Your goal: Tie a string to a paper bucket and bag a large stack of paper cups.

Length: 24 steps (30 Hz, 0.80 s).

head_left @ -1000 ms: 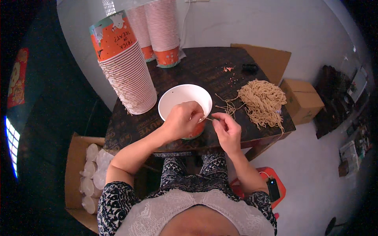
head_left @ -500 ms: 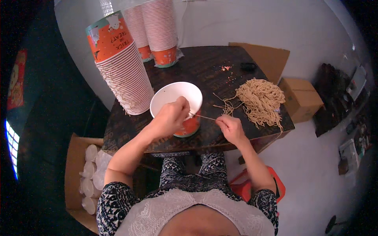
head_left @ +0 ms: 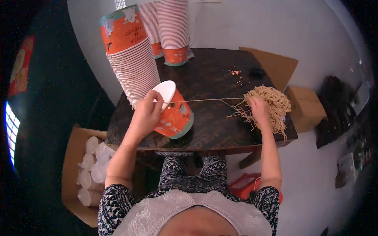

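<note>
Head view. Left hand (head_left: pixel 145 115), fingers closed round an orange paper cup (head_left: pixel 174 112) tipped on its side on the dark table (head_left: pixel 212 78); a tan string (head_left: pixel 204 99) runs taut from the cup rim to the right hand (head_left: pixel 259 110), resting on the string bundle (head_left: pixel 271 104), its grip unclear. Step judged: stringing the cup; securing the strand calls for steady tension.

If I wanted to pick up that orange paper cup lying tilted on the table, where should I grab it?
Probably around its orange side wall, coming from the left, as the left hand does now. The orange paper cup lies tilted with its white rim up-left, so the mid wall is exposed and likely firmer than the thin rim.
</note>
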Each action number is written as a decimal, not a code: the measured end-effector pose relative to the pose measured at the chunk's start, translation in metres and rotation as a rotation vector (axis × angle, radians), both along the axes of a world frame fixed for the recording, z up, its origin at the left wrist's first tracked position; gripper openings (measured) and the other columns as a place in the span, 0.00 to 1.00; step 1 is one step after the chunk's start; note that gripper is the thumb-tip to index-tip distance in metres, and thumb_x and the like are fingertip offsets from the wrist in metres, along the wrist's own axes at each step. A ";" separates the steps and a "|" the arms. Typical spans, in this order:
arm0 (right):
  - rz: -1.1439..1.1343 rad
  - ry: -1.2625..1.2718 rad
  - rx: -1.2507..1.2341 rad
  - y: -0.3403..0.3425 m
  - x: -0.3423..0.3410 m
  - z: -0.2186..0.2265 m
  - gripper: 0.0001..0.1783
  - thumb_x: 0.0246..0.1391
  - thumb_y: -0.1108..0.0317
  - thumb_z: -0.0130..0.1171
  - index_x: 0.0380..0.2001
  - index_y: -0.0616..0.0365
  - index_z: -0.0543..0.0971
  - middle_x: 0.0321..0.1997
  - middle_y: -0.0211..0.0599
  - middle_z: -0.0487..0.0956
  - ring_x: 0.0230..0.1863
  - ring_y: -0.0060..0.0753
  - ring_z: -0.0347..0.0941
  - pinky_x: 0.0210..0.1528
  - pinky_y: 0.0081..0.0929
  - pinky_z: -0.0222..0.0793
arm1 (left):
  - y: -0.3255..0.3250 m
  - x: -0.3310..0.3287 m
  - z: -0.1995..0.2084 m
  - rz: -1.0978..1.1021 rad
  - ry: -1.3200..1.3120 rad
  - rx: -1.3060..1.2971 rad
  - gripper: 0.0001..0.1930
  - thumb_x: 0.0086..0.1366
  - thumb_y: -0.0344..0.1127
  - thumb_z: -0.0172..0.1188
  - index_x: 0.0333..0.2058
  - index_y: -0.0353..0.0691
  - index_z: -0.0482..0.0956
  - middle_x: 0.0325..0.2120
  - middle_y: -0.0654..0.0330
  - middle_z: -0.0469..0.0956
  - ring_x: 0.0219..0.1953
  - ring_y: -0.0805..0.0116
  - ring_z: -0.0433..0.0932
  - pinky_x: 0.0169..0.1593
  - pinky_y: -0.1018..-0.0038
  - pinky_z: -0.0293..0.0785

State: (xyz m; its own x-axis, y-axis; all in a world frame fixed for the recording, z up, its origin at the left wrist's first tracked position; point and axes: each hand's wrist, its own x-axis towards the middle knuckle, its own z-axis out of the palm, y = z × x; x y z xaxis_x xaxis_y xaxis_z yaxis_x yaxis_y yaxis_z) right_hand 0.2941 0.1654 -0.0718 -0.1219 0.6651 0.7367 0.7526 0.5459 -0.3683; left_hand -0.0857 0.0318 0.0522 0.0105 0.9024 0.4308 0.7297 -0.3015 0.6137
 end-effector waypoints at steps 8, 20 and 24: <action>0.648 1.372 -0.453 0.005 0.001 0.018 0.13 0.54 0.68 0.49 0.17 0.57 0.69 0.31 0.32 0.75 0.33 0.26 0.69 0.38 0.26 0.64 | 0.017 0.050 -0.014 -0.082 0.080 0.092 0.09 0.62 0.32 0.54 0.35 0.34 0.67 0.19 0.39 0.75 0.28 0.39 0.76 0.32 0.51 0.70; 1.499 1.496 -0.176 -0.078 0.000 0.039 0.13 0.56 0.60 0.48 0.25 0.56 0.73 0.44 0.42 0.74 0.44 0.41 0.64 0.51 0.47 0.55 | -0.004 -0.024 -0.011 -0.231 0.218 0.374 0.22 0.46 0.12 0.44 0.41 0.36 0.74 0.47 0.48 0.73 0.56 0.49 0.66 0.58 0.61 0.63; 1.241 1.525 -0.239 -0.116 -0.027 0.041 0.12 0.60 0.58 0.49 0.37 0.55 0.74 0.36 0.33 0.71 0.24 0.23 0.61 0.21 0.20 0.55 | -0.012 -0.030 -0.029 -0.293 0.207 0.225 0.21 0.47 0.18 0.54 0.43 0.40 0.76 0.62 0.50 0.58 0.66 0.46 0.51 0.65 0.55 0.52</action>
